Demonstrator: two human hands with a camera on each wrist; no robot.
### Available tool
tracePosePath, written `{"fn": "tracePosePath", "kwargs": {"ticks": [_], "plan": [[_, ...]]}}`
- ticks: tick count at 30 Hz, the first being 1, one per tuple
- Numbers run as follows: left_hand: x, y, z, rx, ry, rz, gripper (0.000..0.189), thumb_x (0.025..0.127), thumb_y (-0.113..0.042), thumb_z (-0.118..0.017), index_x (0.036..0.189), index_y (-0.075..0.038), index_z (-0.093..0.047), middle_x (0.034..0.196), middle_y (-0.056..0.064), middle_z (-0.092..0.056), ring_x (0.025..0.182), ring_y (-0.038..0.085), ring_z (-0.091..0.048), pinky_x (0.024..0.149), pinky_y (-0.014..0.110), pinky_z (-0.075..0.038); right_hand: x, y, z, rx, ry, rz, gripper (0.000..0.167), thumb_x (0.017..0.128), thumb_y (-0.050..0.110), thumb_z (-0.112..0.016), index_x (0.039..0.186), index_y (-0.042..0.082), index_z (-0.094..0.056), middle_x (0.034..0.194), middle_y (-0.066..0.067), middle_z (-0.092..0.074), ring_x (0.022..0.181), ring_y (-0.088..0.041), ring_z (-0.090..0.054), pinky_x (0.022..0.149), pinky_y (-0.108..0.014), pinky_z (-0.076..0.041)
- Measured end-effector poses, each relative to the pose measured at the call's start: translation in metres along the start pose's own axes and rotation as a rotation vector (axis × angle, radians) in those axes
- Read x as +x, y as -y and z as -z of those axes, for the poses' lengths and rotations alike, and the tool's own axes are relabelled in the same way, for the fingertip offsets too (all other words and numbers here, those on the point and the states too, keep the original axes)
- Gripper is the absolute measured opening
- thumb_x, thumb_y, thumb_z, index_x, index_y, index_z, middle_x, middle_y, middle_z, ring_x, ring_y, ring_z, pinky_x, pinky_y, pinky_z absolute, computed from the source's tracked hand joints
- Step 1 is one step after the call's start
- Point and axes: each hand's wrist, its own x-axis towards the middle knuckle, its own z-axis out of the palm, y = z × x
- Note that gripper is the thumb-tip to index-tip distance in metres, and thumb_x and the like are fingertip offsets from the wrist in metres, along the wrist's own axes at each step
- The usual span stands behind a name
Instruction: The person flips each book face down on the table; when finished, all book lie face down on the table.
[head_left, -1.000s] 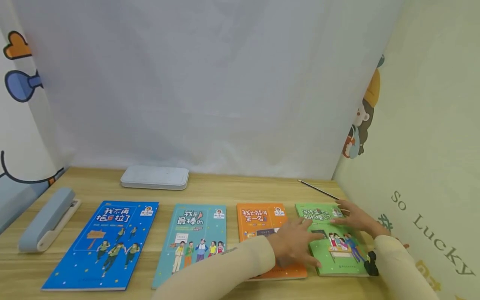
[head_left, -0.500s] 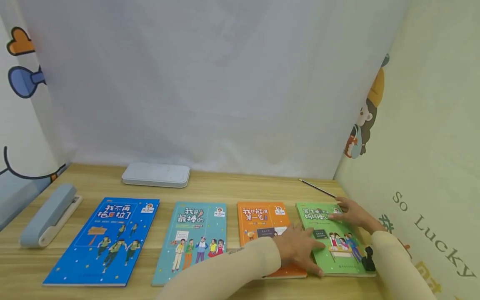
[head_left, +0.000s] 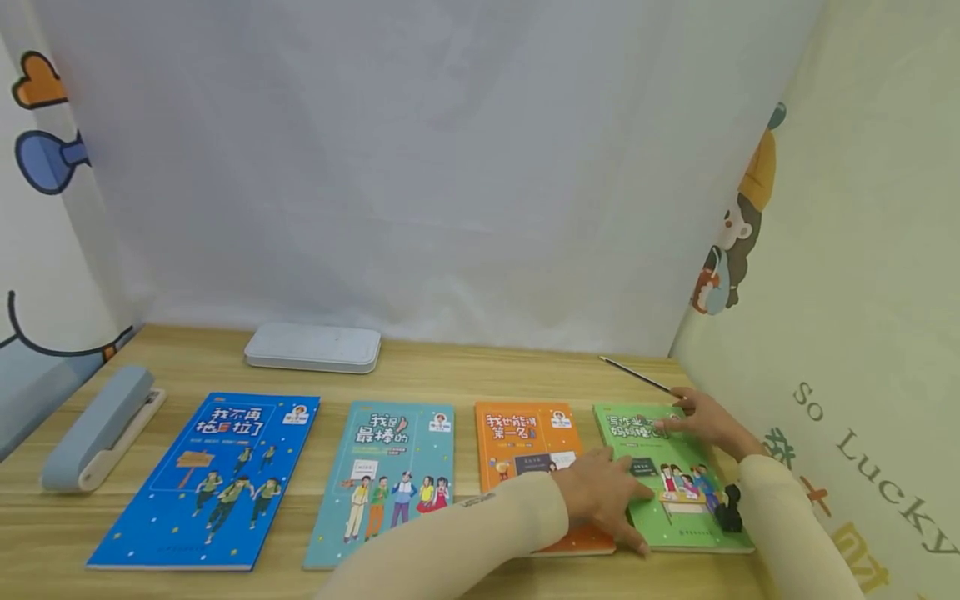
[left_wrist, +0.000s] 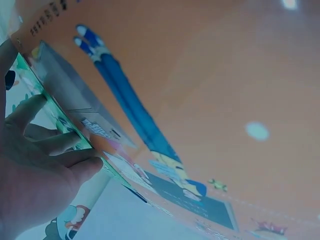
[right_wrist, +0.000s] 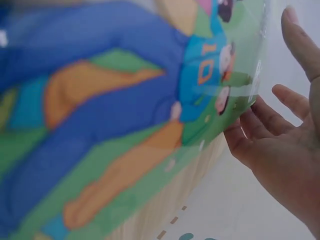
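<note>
A green book (head_left: pixel 667 508) lies flat at the right end of a row of books, with an orange book (head_left: pixel 491 467) just left of it. My left hand (head_left: pixel 603 496) is spread over the right side of the orange book, its fingertips at the green book's left edge. The left wrist view has those fingers (left_wrist: pixel 57 142) along the green edge, past the orange cover. My right hand (head_left: pixel 712 423) is at the upper right of the green book. In the right wrist view its fingertips (right_wrist: pixel 237 132) touch the edge, with the thumb (right_wrist: pixel 300 42) held apart.
A teal book (head_left: pixel 390 467) and a blue book (head_left: pixel 217 492) lie further left. A grey-blue stapler (head_left: pixel 101 433) stands at the far left, a pale flat case (head_left: pixel 313 347) at the back. A thin pencil (head_left: pixel 633 372) lies behind the green book, near the right wall (head_left: pixel 847 292).
My left hand has slid a little rightward and its fingertips sit at the green book's edge. My right hand has turned slightly and shifted a bit away from me. The books look unmoved.
</note>
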Motion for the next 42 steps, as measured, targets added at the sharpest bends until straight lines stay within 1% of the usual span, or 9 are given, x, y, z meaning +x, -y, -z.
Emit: {"fn": "tracePosePath", "kwargs": {"ticks": [9,15,19,24,27,29,32,37,42], "plan": [[0.003,-0.001,0.001,0.006,0.001,0.004,0.074,0.080,-0.080,-0.058,0.146,-0.050,-0.042,0.157,-0.007,-0.041,0.147,0.017,-0.036,0.122,0.035,-0.028,0.001,0.001,0.005,0.119,-0.007,0.015,0.086,0.096,0.041,-0.066,0.154,-0.006,-0.022,0.147,-0.042,-0.033,0.131,-0.057,-0.040,0.101,-0.065,-0.044],[0.002,-0.002,0.000,0.012,0.004,0.007,0.074,0.079,-0.080,-0.058,0.145,-0.050,-0.042,0.158,-0.009,-0.040,0.148,0.015,-0.034,0.122,0.035,-0.027,0.006,-0.004,0.007,0.210,-0.027,-0.045,0.085,0.097,0.044,-0.064,0.155,-0.003,-0.024,0.150,-0.040,-0.030,0.133,-0.054,-0.040,0.100,-0.062,-0.047],[0.003,-0.003,0.001,-0.014,0.023,0.014,0.073,0.079,-0.078,-0.060,0.145,-0.051,-0.043,0.157,-0.011,-0.040,0.148,0.012,-0.033,0.123,0.035,-0.025,0.003,-0.008,0.009,0.275,0.006,-0.069,0.084,0.098,0.035,-0.064,0.155,-0.005,-0.019,0.153,-0.042,-0.021,0.137,-0.057,-0.034,0.103,-0.064,-0.045],[0.005,-0.003,0.002,-0.034,0.051,0.019,0.072,0.080,-0.076,-0.062,0.144,-0.052,-0.041,0.156,-0.014,-0.040,0.148,0.008,-0.030,0.124,0.034,-0.022,-0.002,-0.012,0.016,0.312,0.068,-0.046,0.079,0.100,0.022,-0.061,0.154,-0.010,-0.013,0.152,-0.047,-0.016,0.138,-0.060,-0.029,0.106,-0.064,-0.043],[0.005,-0.002,0.004,-0.025,0.049,0.013,0.073,0.080,-0.076,-0.062,0.145,-0.051,-0.041,0.156,-0.014,-0.040,0.148,0.007,-0.030,0.124,0.034,-0.022,-0.003,-0.016,0.020,0.317,0.101,-0.028,0.075,0.100,0.018,-0.060,0.152,-0.012,-0.015,0.146,-0.046,-0.028,0.126,-0.051,-0.050,0.102,-0.059,-0.048],[0.005,-0.002,0.005,-0.020,0.046,0.012,0.074,0.079,-0.077,-0.063,0.145,-0.051,-0.042,0.156,-0.014,-0.041,0.148,0.007,-0.031,0.124,0.034,-0.023,-0.004,-0.020,0.021,0.335,0.121,-0.037,0.074,0.099,0.016,-0.061,0.152,-0.010,-0.017,0.140,-0.042,-0.040,0.113,-0.038,-0.061,0.098,-0.052,-0.053],[0.005,-0.002,0.006,-0.024,0.050,0.015,0.074,0.078,-0.076,-0.063,0.144,-0.051,-0.042,0.155,-0.015,-0.041,0.148,0.006,-0.031,0.124,0.034,-0.023,-0.005,-0.025,0.022,0.360,0.158,-0.052,0.073,0.099,0.013,-0.061,0.154,-0.008,-0.017,0.130,-0.030,-0.056,0.100,-0.020,-0.066,0.090,-0.043,-0.057],[0.006,-0.002,0.005,-0.033,0.059,0.025,0.073,0.078,-0.076,-0.065,0.143,-0.053,-0.042,0.154,-0.016,-0.041,0.146,0.006,-0.033,0.123,0.032,-0.025,-0.008,-0.030,0.023,0.411,0.193,-0.045,0.072,0.099,0.010,-0.057,0.154,-0.008,-0.014,0.123,-0.020,-0.064,0.097,-0.018,-0.068,0.086,-0.042,-0.059],[0.006,-0.002,0.004,-0.053,0.047,0.027,0.074,0.076,-0.075,-0.067,0.143,-0.053,-0.043,0.154,-0.014,-0.042,0.144,0.009,-0.037,0.120,0.030,-0.029,-0.010,-0.029,0.024,0.437,0.191,-0.045,0.067,0.099,0.009,-0.058,0.152,-0.007,-0.020,0.112,-0.010,-0.068,0.093,-0.018,-0.069,0.082,-0.041,-0.060]]}}
